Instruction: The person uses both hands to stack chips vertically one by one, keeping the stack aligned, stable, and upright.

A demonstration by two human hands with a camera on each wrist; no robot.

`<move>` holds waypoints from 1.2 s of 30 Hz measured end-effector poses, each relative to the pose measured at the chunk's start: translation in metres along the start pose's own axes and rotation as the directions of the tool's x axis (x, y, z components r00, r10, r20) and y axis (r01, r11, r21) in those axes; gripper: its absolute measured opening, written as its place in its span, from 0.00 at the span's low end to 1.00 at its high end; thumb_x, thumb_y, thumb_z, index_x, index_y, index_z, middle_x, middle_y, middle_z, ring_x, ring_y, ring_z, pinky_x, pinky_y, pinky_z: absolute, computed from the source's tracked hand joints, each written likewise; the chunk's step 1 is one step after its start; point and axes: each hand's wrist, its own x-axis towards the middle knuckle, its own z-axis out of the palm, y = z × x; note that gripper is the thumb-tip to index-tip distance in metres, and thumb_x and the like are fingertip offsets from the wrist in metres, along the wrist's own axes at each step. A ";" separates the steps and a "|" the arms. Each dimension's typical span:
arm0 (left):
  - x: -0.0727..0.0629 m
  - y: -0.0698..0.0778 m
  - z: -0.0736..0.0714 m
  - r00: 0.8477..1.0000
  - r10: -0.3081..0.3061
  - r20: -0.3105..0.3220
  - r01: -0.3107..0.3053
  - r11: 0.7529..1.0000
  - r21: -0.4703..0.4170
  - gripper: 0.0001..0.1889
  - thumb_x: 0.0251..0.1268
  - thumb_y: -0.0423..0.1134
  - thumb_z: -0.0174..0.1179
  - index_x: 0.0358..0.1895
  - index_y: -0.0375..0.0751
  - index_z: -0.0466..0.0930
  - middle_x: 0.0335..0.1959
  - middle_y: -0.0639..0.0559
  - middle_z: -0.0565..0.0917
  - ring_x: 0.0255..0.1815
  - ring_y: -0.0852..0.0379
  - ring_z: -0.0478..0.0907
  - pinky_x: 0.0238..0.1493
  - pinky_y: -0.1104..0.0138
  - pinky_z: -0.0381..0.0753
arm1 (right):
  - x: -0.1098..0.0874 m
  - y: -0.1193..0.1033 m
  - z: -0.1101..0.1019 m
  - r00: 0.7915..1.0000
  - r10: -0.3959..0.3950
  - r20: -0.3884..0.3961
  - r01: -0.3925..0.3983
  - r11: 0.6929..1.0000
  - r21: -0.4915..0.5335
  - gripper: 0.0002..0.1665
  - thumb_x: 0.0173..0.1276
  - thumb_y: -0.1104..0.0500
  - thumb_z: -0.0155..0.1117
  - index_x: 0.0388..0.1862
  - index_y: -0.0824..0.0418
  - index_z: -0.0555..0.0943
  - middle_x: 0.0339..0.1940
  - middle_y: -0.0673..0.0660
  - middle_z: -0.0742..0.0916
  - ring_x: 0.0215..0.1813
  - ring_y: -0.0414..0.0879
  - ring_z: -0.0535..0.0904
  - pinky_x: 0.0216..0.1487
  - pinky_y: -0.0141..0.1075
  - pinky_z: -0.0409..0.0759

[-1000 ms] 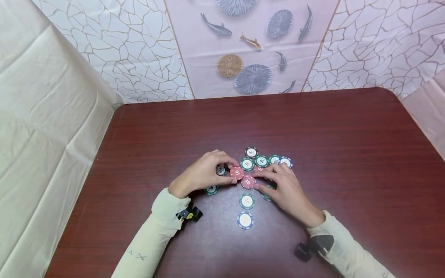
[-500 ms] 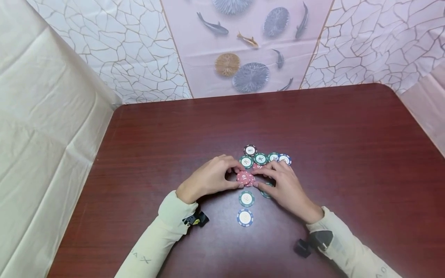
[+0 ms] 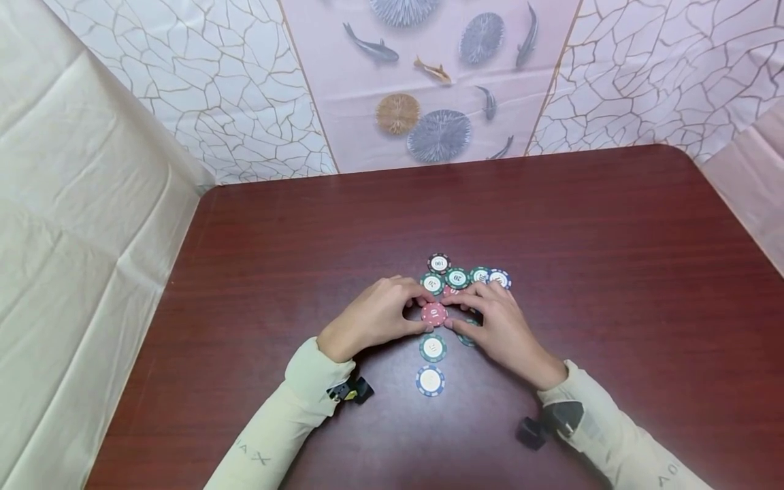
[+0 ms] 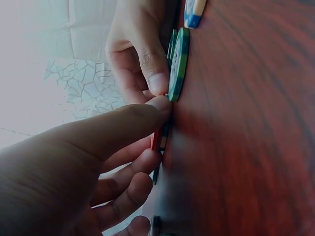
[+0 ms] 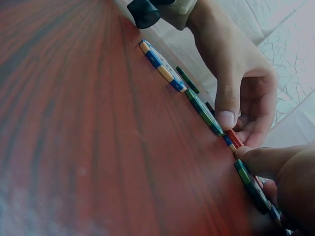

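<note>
A red poker chip marked 10 point(image 3: 434, 314) lies flat in the middle of the head view. My left hand point(image 3: 380, 314) pinches it between thumb and fingers from the left. From the other side, my right hand point(image 3: 505, 327) has its thumb and index finger curled at the chip's right edge. Seen from the side in the right wrist view, the red chip point(image 5: 236, 139) sits on top of a blue-and-cream edged chip point(image 5: 228, 142). Both thumb tips meet close together at this small stack, and the far fingers are partly hidden behind it.
Behind the hands lie a black 100 chip point(image 3: 439, 263), green 20 chips point(image 3: 456, 278) and a blue chip point(image 3: 499, 278). In front are a green chip point(image 3: 433, 348) and a blue chip point(image 3: 430, 381). Another green chip point(image 3: 468, 332) is partly under my right hand. Patterned cloth point(image 3: 245, 88) hangs behind the table.
My left hand has brought its red chip rightward onto the other red chip between my right fingers, and the two now line up. The right hand has stayed nearly still.
</note>
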 end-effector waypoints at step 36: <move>-0.046 0.025 -0.018 0.996 -0.075 -0.050 0.068 0.990 -0.125 0.14 0.68 0.46 0.74 0.53 0.48 0.88 0.43 0.59 0.86 0.40 0.63 0.79 0.44 0.67 0.81 | 0.000 0.000 0.000 1.000 -0.013 -0.011 0.013 1.000 0.000 0.20 0.61 0.58 0.83 0.53 0.53 0.91 0.40 0.48 0.85 0.42 0.45 0.69 0.47 0.44 0.66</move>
